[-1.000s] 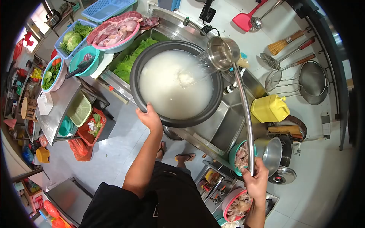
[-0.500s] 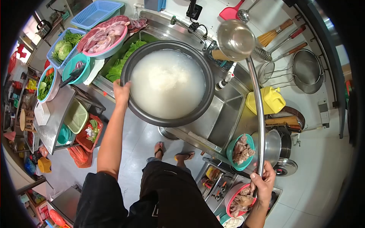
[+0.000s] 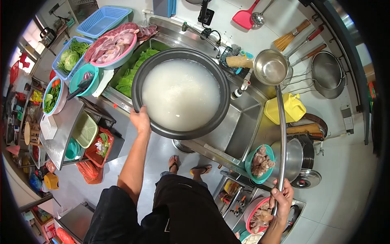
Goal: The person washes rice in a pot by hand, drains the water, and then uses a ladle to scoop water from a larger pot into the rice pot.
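A large dark pot (image 3: 221, 116) filled with cloudy white liquid and a pale mass beneath rests over the steel sink. At its lower left rim is my left hand (image 3: 140, 118), fingers closed on the edge. My right hand (image 3: 283, 198), at the lower right, is wrapped round the end of a long metal handle. That handle belongs to a ladle (image 3: 271, 67), whose bowl is raised to the right of the pot, near the tap, and looks empty.
Leafy greens (image 3: 129, 79) lie in the left basin. Raw meat (image 3: 113, 42) fills a pink basin behind it. At the right are a yellow jug (image 3: 285, 108), a teal bowl of meat (image 3: 248, 162) and a red bowl of meat (image 3: 248, 211). Strainers hang on the wall.
The ladle's bowl has come down and slightly right. My left hand has slid along the rim towards me. The liquid looks calmer, its pale mass less distinct.
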Demonstrator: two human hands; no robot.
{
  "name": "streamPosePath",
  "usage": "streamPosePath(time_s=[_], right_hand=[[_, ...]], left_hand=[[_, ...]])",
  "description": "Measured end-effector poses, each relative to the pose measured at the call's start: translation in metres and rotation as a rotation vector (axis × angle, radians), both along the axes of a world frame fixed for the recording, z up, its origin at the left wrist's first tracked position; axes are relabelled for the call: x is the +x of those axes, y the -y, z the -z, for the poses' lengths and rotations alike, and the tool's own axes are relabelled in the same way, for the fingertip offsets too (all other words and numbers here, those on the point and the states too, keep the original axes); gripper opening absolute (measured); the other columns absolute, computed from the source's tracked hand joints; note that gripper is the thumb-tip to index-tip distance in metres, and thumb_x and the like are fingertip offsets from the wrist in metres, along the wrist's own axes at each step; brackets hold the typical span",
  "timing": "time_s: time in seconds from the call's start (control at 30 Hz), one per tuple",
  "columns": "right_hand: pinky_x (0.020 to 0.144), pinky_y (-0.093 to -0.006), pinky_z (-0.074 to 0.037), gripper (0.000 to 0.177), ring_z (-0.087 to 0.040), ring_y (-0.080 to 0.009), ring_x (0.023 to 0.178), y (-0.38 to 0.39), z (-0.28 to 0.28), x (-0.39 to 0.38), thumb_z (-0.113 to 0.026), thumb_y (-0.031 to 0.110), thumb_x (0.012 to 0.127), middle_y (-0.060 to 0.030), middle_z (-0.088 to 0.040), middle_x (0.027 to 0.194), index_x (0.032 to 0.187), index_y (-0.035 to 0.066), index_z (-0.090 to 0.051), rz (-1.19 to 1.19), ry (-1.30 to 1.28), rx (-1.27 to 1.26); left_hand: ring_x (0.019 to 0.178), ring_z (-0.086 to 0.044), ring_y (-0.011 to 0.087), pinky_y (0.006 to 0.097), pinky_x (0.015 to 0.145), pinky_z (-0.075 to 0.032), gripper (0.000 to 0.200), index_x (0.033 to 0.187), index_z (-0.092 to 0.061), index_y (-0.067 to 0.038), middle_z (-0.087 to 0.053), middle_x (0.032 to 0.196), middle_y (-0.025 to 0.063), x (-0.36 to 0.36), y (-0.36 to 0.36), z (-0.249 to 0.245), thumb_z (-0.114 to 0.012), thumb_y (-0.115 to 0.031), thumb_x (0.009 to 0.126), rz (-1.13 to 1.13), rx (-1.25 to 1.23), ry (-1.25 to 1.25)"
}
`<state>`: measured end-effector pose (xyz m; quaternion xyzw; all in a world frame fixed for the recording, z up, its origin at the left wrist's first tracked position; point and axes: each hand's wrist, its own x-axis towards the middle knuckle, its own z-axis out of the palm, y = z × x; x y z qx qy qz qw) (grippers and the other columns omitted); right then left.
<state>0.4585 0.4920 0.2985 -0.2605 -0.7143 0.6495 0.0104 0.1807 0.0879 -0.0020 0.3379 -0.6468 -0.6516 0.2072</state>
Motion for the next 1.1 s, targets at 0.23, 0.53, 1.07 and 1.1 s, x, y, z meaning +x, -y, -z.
streamPosePath(time_s=[0.23,0.53,1.07,1.1], right_hand=[[0.032,-0.0216,-0.032,0.030,-0.040,-0.0081,0.032,-0.002,0.005,-0.010,-0.069,0.013,0.086,-0.0011,-0.049,0.056,0.108,-0.003,-0.055,-0.011,-0.024,-0.062],[0.030,-0.0217,-0.030,0.031,-0.038,-0.0080,0.033,-0.016,-0.004,0.006,-0.064,0.010,0.086,-0.0030,-0.046,0.057,0.109,-0.006,-0.053,0.089,-0.079,-0.285],[0.029,-0.0232,-0.029,0.028,-0.036,-0.0091,0.032,-0.103,-0.018,0.106,-0.046,0.023,0.102,-0.0007,-0.047,0.062,0.114,-0.002,-0.050,0.485,-0.333,-0.283],[0.029,-0.0230,-0.029,0.028,-0.035,-0.0089,0.032,-0.108,-0.018,0.110,-0.046,0.023,0.102,-0.0002,-0.046,0.062,0.114,-0.002,-0.050,0.525,-0.342,-0.270]], left_hand=[[0.080,-0.062,0.0193,0.0330,0.077,-0.050,0.023,0.100,-0.060,0.006,-0.068,0.092,0.0123,0.024,-0.032,0.003,-0.066,-0.010,0.085,-0.104,0.097,-0.113],[0.083,-0.061,0.0182,0.0318,0.080,-0.049,0.024,0.103,-0.059,0.005,-0.066,0.092,0.0097,0.028,-0.035,-0.003,-0.066,-0.013,0.087,-0.084,0.065,-0.098],[0.084,-0.062,0.0199,0.0328,0.081,-0.049,0.030,0.107,-0.059,0.008,-0.068,0.096,0.0131,0.028,-0.033,0.000,-0.066,-0.014,0.088,-0.048,-0.021,-0.101],[0.084,-0.062,0.0200,0.0329,0.081,-0.049,0.030,0.107,-0.059,0.008,-0.068,0.096,0.0132,0.028,-0.032,0.000,-0.066,-0.014,0.088,-0.047,-0.028,-0.091]])
